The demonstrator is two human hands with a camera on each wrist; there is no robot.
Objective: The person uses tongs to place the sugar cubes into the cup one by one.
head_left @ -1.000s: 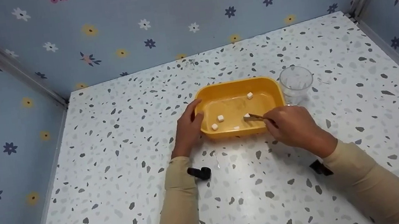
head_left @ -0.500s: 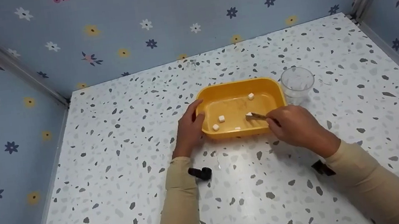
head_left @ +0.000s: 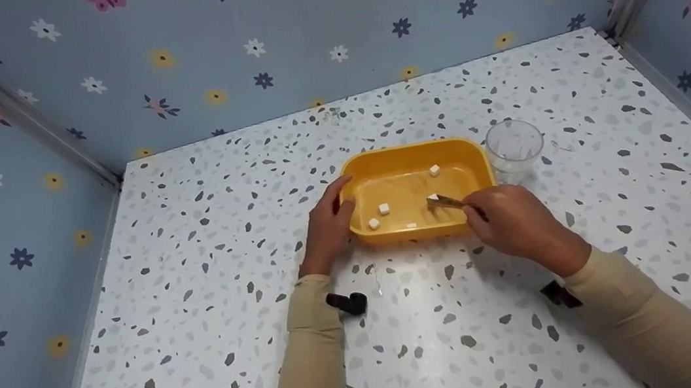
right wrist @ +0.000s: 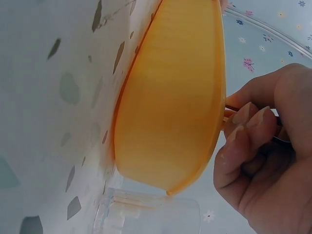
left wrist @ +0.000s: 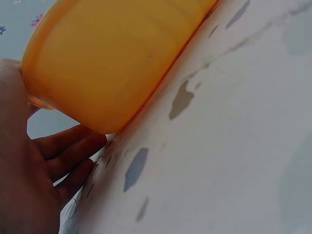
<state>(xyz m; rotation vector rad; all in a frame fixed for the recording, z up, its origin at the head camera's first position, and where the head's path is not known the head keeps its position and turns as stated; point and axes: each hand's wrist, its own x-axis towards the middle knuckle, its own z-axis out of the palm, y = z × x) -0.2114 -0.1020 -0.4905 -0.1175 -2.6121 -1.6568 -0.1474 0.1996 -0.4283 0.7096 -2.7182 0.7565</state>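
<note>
A yellow rectangular tray (head_left: 390, 237) holds several small white cubes, among them one (head_left: 384, 209) at the left and one (head_left: 435, 170) near the back. My left hand (head_left: 327, 232) grips the tray's left end, thumb at the rim and fingers against the outside wall, as the left wrist view shows too. Over the tray's front right rim, my right hand (head_left: 517, 219) pinches metal tweezers (head_left: 450, 201) with curled fingers. At the tweezers' tips is a white cube (head_left: 433, 198); its shadow lies on the tray floor.
A clear glass (head_left: 515, 150) stands just right of the tray, close to its back right corner. Behind the speckled white table (head_left: 225, 235) rises a blue flowered wall (head_left: 300, 41), with similar panels at left and right.
The tweezers and the cube at their tips have shifted slightly, rising a little from the tray floor. My left hand keeps its hold on the tray.
</note>
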